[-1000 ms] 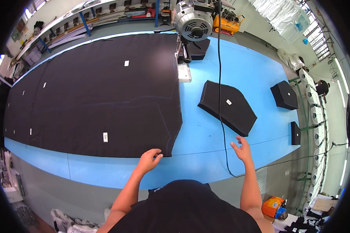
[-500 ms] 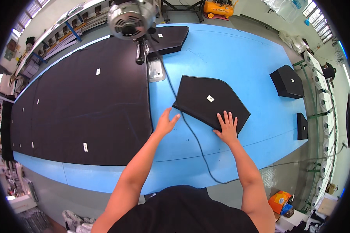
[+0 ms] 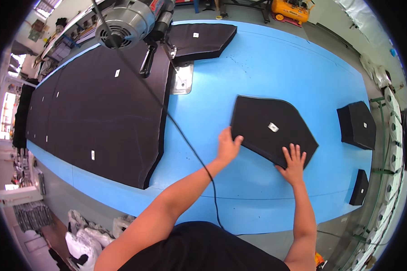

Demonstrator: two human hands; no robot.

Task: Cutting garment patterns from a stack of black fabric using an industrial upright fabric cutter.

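Note:
A thick cut stack of black fabric [image 3: 257, 117], with one curved side and a small white label [image 3: 273, 127] on top, lies on the blue table. My right hand [image 3: 295, 165] rests flat on its near right part, fingers spread. At its left corner, my left hand [image 3: 228, 145] touches the edge with the fingertips, thumb held apart. Up and to the left stands a cloth cutting machine [image 3: 127, 25] with a round motor housing, its metal base plate [image 3: 183, 83] flat on the table. A black cable [image 3: 185, 137] runs down from it and crosses above my left forearm.
A large black fabric layup [image 3: 99, 117] with several white labels covers the table's left side. Another cut stack [image 3: 201, 40] lies beyond the cutter. At the right edge are a block-shaped stack [image 3: 359, 126] and a smaller one [image 3: 359, 187]. An orange compressor [image 3: 291, 10] stands behind the table.
The curved fabric stack has slid to the right, away from the large layup, with both my hands moving along on it. The view has also shifted, and the cable hangs differently.

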